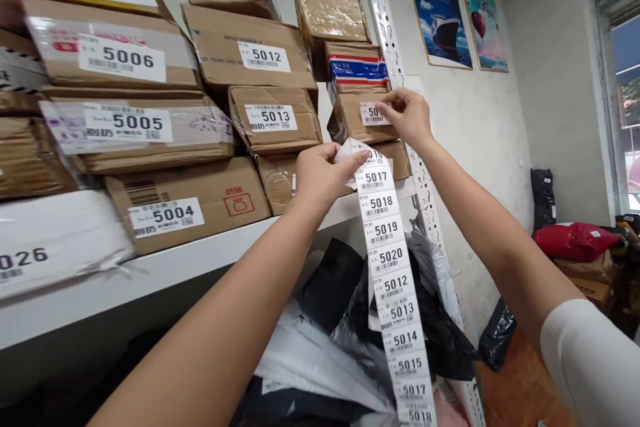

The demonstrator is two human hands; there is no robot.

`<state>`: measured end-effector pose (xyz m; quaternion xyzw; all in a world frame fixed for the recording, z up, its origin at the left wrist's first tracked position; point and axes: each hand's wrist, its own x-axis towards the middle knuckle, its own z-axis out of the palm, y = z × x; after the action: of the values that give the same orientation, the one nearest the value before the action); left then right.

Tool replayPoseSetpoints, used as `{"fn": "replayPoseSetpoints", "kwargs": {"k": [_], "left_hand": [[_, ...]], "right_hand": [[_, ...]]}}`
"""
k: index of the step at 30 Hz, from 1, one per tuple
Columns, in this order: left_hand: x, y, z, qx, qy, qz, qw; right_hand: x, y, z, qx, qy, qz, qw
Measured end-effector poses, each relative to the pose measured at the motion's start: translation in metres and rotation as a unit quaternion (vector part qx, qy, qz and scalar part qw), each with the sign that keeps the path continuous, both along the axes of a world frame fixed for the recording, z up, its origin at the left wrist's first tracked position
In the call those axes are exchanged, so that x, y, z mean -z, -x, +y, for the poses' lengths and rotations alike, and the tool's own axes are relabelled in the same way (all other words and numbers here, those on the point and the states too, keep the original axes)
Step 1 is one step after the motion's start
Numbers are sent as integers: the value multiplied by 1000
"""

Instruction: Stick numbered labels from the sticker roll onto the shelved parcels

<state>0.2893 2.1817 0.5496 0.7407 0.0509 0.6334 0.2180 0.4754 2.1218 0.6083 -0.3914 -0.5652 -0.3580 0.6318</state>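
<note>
My left hand (325, 173) pinches the top of a long strip of numbered label stickers (387, 233), which hangs down below the shelf. Its labels read 5016, 5017, 5018 and onward. Farther right, my right hand (407, 117) has thumb and fingertips together on the right end of a white label sticker (371, 113). That sticker lies against the front of a small cardboard box (350, 121), its last digits covered by my fingers. Just above sits a box with a blue, red and white band (357, 70).
Labelled cardboard boxes (270, 117) are stacked along a white shelf (200, 267). Black and grey plastic parcels (320, 347) fill the space underneath. A perforated metal post (387, 33) stands at the shelf's right end. More parcels (575, 243) lie on the floor at right.
</note>
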Motion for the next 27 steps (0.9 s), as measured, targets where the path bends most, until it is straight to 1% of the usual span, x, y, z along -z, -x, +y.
{"fn": "replayPoseSetpoints", "kwargs": {"k": [3, 5, 8, 9, 11, 13, 16, 18, 20, 21, 24, 27], "left_hand": [[3, 7, 0, 33, -35, 0, 999], [3, 9, 2, 54, -48, 1, 997], [4, 9, 6, 67, -51, -14, 996], [4, 9, 8, 73, -48, -23, 996], [5, 7, 10, 99, -33, -41, 994], [5, 3, 9, 131, -7, -53, 990], [1, -4, 8, 172, 34, -64, 982], [-2, -10, 8, 191, 48, -79, 977], [-5, -15, 8, 193, 51, -101, 975], [-6, -17, 9, 186, 50, -115, 974], [-9, -19, 11, 158, 32, -148, 976], [-12, -15, 9, 163, 8, -145, 976]], "right_hand": [[-12, -15, 2, 78, 43, -26, 996], [-15, -20, 4, 107, 35, -46, 993], [-14, -21, 0, 126, -6, -57, 990], [-12, -20, -3, 128, -4, -62, 990], [-7, -13, -12, 115, 36, -79, 990], [1, -2, -22, 67, 76, -91, 991], [16, 19, -32, -60, 111, -80, 989], [27, 33, -33, -148, 157, -61, 975], [35, 43, -33, -212, 193, -25, 958], [38, 48, -32, -236, 195, 0, 952], [40, 57, -32, -297, 194, 81, 931], [33, 59, -34, -342, 244, 131, 898]]}}
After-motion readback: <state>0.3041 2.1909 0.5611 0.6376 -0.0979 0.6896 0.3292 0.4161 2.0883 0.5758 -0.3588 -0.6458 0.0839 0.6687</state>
